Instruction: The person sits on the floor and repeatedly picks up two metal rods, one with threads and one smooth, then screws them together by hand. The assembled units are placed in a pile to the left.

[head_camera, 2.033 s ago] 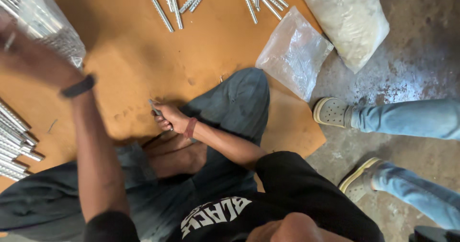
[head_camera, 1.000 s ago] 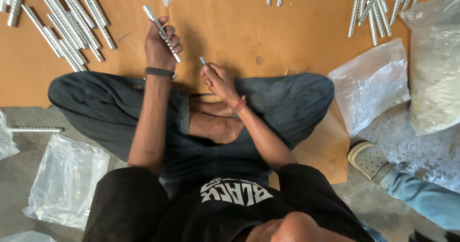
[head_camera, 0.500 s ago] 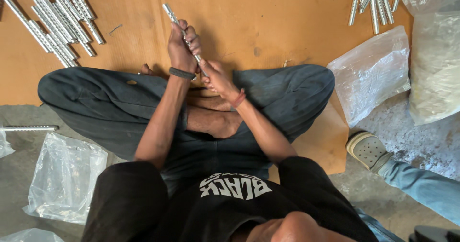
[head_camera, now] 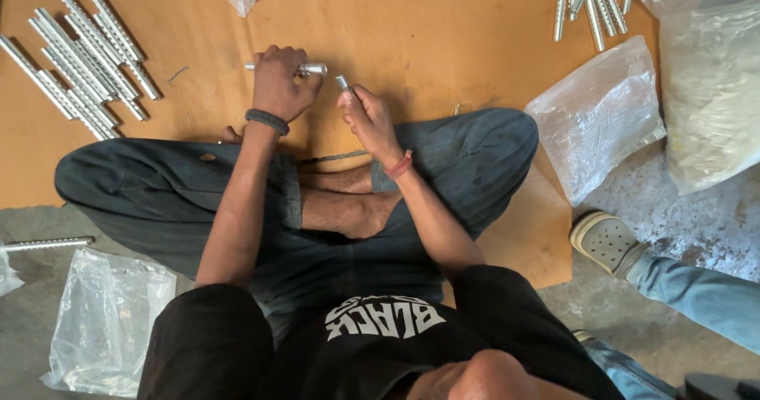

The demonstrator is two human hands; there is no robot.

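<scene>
I sit cross-legged on an orange board. My left hand is closed around a silver metal rod that lies horizontal, its ends sticking out on both sides of the fist. My right hand sits just to the right and pinches a small silver metal piece between the fingertips, close to the rod's right end but apart from it. A dark band circles the left wrist, a red one the right.
Several silver rods lie in a row at the upper left, more rods at the top right. Clear plastic bags sit at the right, another bag at the lower left. Another person's foot in a pale clog stands at the right.
The rod in my left hand has swung from pointing up and away to lying horizontal. My right hand has drawn slightly apart from the left, still pinching the small piece.
</scene>
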